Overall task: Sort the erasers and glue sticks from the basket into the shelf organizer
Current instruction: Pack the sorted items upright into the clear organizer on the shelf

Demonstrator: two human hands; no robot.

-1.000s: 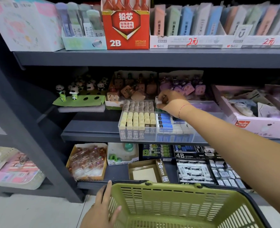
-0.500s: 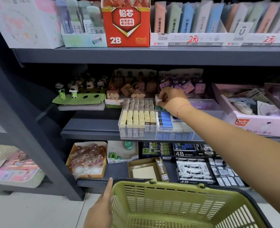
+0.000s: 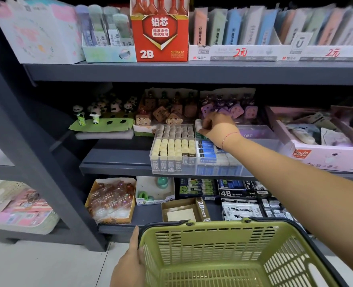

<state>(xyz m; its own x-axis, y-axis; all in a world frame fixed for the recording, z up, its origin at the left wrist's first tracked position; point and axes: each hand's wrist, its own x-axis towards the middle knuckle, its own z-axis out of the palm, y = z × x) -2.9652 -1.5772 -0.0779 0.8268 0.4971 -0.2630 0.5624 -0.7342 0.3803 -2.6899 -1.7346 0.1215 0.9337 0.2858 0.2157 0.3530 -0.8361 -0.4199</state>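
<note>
My right hand (image 3: pixel 217 127) reaches over the back of the clear shelf organizer (image 3: pixel 194 170) on the middle shelf and pinches a small white eraser (image 3: pixel 198 125) above its rear middle section. The organizer holds rows of cream and grey 2B erasers (image 3: pixel 174 147) on the left and blue-sleeved erasers (image 3: pixel 206 150) in the middle. My left hand (image 3: pixel 130 264) presses flat against the left wall of the green plastic basket (image 3: pixel 223 253) at the bottom of the view. What lies in the basket is hidden.
Panda figures (image 3: pixel 94 114) and brown and purple novelty erasers (image 3: pixel 229 110) stand behind the organizer. A pink box (image 3: pixel 324 156) sits to its right. The lower shelf carries 4B eraser boxes (image 3: pixel 235 191) and a 2B carton (image 3: pixel 185 211). The top shelf has a red 2B lead box (image 3: pixel 161 38).
My right hand has stayed at the organizer's back with the white eraser, shifting slightly. The left hand slid a little along the basket's side.
</note>
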